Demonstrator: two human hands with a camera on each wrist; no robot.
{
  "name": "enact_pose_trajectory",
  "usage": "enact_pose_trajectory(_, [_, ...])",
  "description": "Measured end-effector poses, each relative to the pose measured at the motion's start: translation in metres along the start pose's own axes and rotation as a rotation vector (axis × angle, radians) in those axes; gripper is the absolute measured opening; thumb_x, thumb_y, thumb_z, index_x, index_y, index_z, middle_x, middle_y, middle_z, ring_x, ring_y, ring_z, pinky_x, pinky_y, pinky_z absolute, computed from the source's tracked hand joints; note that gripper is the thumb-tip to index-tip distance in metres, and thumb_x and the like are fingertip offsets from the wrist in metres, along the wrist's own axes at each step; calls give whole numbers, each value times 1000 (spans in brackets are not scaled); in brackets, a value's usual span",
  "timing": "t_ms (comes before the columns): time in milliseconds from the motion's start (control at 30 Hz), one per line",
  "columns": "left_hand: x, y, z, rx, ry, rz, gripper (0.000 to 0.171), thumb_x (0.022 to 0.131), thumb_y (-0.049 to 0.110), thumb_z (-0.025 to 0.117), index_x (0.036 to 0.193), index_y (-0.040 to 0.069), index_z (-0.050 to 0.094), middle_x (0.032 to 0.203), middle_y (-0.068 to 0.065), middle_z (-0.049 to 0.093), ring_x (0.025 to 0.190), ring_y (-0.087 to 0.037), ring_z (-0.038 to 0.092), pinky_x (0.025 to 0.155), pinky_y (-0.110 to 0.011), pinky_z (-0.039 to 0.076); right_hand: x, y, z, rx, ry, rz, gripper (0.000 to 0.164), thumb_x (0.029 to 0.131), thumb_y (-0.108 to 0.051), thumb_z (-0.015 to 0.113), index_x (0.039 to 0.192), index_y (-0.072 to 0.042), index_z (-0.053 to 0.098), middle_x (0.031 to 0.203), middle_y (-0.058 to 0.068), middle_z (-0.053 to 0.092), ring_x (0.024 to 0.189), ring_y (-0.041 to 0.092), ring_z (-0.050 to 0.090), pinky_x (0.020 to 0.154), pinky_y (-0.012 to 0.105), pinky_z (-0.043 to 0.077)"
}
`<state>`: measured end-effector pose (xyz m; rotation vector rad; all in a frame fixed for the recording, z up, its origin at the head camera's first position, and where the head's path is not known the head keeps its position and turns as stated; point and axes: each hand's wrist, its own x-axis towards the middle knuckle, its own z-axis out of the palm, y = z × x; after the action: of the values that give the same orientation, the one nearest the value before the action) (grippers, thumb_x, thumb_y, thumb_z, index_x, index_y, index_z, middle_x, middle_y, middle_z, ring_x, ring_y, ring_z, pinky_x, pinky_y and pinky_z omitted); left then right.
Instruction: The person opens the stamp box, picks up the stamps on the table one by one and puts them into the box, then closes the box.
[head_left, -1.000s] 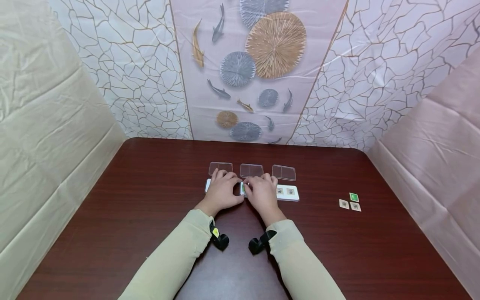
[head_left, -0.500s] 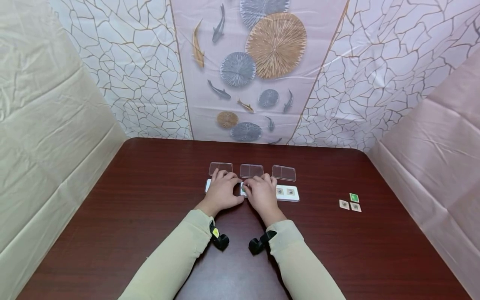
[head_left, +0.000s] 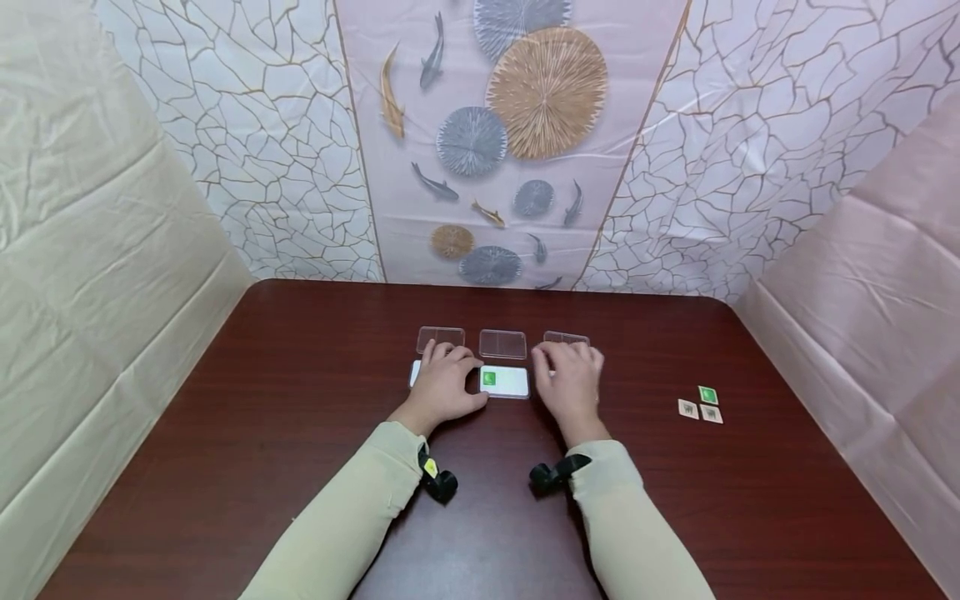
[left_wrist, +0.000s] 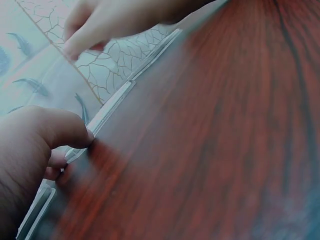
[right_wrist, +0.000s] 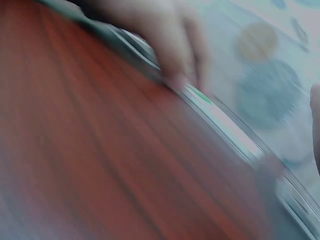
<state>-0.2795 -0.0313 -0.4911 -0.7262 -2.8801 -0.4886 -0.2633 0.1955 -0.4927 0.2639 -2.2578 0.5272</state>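
A small white-based clear plastic box (head_left: 508,382) lies in the middle of a front row, with a green square tile (head_left: 489,378) at its left end. My left hand (head_left: 444,385) rests there, thumb and index finger pinching the box's left edge; in the left wrist view the thumb (left_wrist: 75,131) touches its near side. Another white box (head_left: 415,372) is mostly hidden under that hand. My right hand (head_left: 572,379) hovers over the right-hand box, hiding nearly all of it. Its fingers are loosely bent, with nothing visible between them.
Behind the boxes stand clear lids, at left (head_left: 441,337), middle (head_left: 502,344) and right (head_left: 566,337), the last partly covered by the right hand. Farther right lie a green tile (head_left: 708,395) and two pale printed tiles (head_left: 688,408). A patterned cloth (head_left: 480,208) hangs behind the table.
My right hand has left the middle box and moved right, uncovering the green tile on it and covering the right box. The left hand stays in place.
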Motion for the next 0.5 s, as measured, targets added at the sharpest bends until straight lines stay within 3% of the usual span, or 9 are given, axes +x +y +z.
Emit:
enact_pose_trajectory(367, [1,-2,1,-2,19,18,54,82,47,71,128,20,70,129,0,61,129,-29,45,122,-55,11,-16,103,-70,-89,-2,271,20,98,-16,59,103,-3,72,102,21,69,101,47,52,93,59,36])
enact_pose_trajectory(500, [2,-3,3,-4,24,24,54,81,47,70,128,20,70,128,1,61,128,-28,46,121,-55,11,-25,130,-96,-102,-46,349,21,98,-13,57,107,-1,71,109,23,66,105,47,52,93,56,40])
